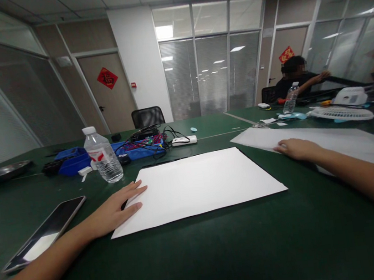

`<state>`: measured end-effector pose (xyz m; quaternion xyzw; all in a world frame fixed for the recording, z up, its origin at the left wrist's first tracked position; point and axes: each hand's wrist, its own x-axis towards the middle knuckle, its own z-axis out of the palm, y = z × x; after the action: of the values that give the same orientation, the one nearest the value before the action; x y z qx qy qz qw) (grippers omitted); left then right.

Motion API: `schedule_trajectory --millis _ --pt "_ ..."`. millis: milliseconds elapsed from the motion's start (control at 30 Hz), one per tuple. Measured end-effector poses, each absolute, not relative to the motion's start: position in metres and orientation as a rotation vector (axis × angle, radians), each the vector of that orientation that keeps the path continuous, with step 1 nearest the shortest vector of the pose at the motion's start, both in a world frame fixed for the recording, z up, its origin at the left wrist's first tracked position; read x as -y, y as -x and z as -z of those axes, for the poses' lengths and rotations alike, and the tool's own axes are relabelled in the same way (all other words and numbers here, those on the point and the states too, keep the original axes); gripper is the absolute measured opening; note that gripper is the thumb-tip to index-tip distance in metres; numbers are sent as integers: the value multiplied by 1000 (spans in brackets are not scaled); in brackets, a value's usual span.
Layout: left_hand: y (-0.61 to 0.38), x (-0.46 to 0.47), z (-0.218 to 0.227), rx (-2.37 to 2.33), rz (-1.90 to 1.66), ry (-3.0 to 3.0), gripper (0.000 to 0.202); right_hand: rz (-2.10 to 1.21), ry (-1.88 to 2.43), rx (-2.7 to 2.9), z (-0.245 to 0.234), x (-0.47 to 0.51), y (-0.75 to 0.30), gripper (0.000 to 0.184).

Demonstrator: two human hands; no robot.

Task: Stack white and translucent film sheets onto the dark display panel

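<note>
A large white sheet of paper [196, 187] lies on the green table in front of me, over something thin and dark whose edge shows along its back and right sides. My left hand [120, 207] rests on the paper's left edge, fingers spread. Off to the right, more white sheets [331, 137] lie overlapping. At their near edge is my right hand [296, 149], its fingers bent together on the paper; the fingertips are partly hidden. Beside my left forearm lies a phone-like device with a dark screen [47, 232].
A water bottle [103, 155] stands behind my left hand. Blue trays [140, 151] with tangled wires and a white power strip [184, 140] lie beyond. At back right are another bottle [291, 98], a white fan [342, 112] and a seated person [291, 82].
</note>
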<state>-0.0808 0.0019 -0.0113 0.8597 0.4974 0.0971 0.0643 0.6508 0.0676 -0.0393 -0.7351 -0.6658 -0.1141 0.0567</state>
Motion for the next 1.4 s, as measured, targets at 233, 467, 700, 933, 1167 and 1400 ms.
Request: schedule_trajectory --millis 233,467,700,933,1167,1400 --pt "75 0 8 -1519 -268 -2615 71 476 2243 1959 20 -48 -601 53" --pt "81 -6 13 -1586 -298 -2625 71 92 1394 2337 3 -11 -536 48" --pt "82 -9 16 -1657 -291 -2557 80 93 1312 2407 10 -5 -510 47" --pt "78 -6 12 -1673 -200 -2544 85 9 1301 2444 12 1 -502 53" --pt "85 -8 17 -1647 -212 -2541 80 -140 1043 2395 10 9 -492 67" --pt "83 -7 15 -1688 -171 -2536 83 292 1789 2328 11 -6 -513 70"
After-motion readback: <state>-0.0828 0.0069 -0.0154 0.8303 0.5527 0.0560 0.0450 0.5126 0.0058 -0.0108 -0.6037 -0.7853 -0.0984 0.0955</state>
